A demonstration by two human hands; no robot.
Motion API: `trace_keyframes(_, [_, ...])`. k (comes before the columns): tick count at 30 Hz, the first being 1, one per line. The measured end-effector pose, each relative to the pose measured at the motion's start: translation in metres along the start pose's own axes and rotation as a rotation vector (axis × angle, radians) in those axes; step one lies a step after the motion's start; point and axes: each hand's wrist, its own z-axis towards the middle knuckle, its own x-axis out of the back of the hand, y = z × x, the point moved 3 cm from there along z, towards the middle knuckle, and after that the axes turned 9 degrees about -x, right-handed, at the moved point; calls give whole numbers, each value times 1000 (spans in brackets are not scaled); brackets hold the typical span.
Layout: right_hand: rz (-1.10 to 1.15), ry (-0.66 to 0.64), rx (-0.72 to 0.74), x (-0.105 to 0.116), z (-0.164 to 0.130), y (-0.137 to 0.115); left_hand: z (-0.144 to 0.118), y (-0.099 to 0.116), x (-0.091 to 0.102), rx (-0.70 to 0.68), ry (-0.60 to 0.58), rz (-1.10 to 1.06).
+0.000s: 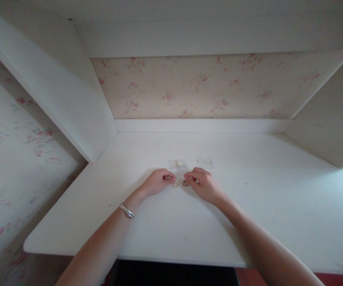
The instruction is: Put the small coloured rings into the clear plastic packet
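Observation:
A small clear plastic bag (182, 167) lies on the white desk, with a gold-coloured ring-like piece (176, 163) showing in it. My left hand (158, 182) pinches at the near left corner of this bag, thumb and forefinger together. From the other side, my right hand (203, 184) has its fingertips closed at the near right corner. Just under the left fingertips is a pale gold ring (175, 184). A darker, brownish ring (185, 183) sits beneath the right fingertips, partly hidden by them. Whether my fingers touch either ring I cannot tell.
A second flat clear piece (204, 162), seemingly plastic, lies behind my right hand. The white desk (266, 214) has side panels (70, 87) left and right and a low ledge (201, 125) at the back. A shelf (219, 35) overhangs it. A silver bracelet (127, 211) circles my left wrist.

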Motion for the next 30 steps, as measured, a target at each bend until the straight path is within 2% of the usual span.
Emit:
trace_keyframes(4, [-214, -52, 102, -6, -6, -12, 6, -1, 3, 33, 91, -53])
trace_keyframes(10, [-360, -133, 154, -13, -9, -22, 25, 0, 9, 2, 239, 169])
trace_keyframes(21, [-371, -121, 172, -15, -11, -21, 59, -13, 1, -49, 190, 328])
trace_keyframes(25, [-316, -64, 177, -11, -11, -18, 56, -12, 0, -58, 211, 337])
trace_keyframes(30, [-208, -9, 171, -5, -10, -14, 31, -2, 1, -40, 263, 308])
